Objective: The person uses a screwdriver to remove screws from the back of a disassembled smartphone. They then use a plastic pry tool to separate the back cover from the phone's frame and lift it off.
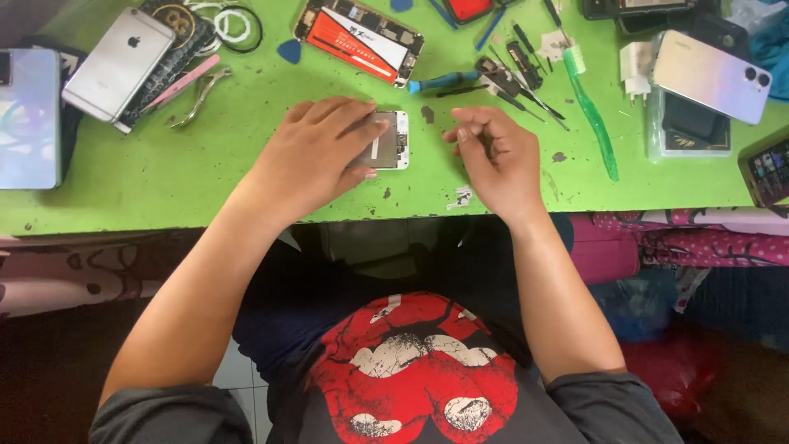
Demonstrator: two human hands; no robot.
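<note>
My left hand [316,152] lies flat over a small white phone screen panel [390,141] on the green table [205,177], pressing it down with the fingers; only the panel's right end shows. My right hand [493,156] hovers just to the right of the panel, fingers curled and pinched together, and whether something tiny is between them is too small to tell. A blue-handled screwdriver [444,80] and several dark small tools [522,82] lie just beyond my right hand.
An opened phone body [359,39] lies at the back centre. A silver phone [119,64], pink tweezers [182,82] and metal pliers [201,97] sit at the left. A green toothbrush [593,119] and a pale phone [712,76] on a clear box lie at the right.
</note>
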